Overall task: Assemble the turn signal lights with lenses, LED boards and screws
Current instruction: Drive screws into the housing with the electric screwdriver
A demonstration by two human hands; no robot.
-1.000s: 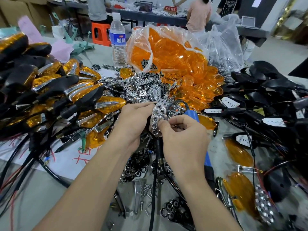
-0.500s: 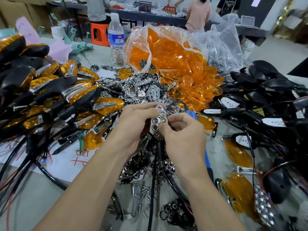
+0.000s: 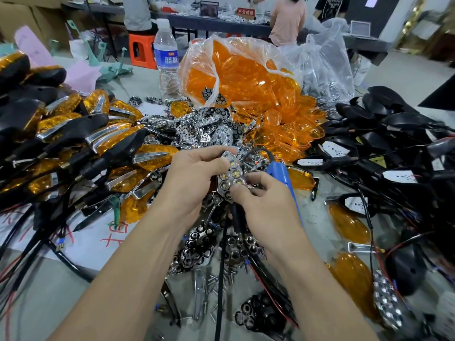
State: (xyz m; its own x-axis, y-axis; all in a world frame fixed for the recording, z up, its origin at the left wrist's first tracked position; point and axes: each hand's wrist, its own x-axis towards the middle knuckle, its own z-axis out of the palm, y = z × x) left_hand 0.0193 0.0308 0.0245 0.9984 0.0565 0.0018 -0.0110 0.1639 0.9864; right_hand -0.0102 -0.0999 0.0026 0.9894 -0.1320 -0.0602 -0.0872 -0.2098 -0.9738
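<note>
**Chrome LED unit pinched between both hands over the middle of the desk**

The person holds a honeycomb chrome reflector with its LED board (image 3: 230,177) above the centre of the desk (image 3: 49,303), in front of the loose heap of like parts. The left hand (image 3: 197,178) has its fingers curled round the unit's left edge and top. The right hand (image 3: 268,210) pinches its lower right edge with thumb and fingertip. A dark cable hangs from under the unit.

The piece looks light, thin and stiff. Its plated face is probably slick and easily marked, so the rim is the safer hold, with the fingers kept off the LED cells. The wire joint is likely the weak point, and pulling on the cable could strain it.

Toward the far edge, a clear plastic bag (image 3: 222,49) lies open, full of amber lenses (image 3: 290,129) that spill onto the desk. Just to its right, a second clear bag (image 3: 327,60) holds what appear to be more chrome parts. Loose screws (image 3: 211,284) lie near the front edge, in no container.
</note>
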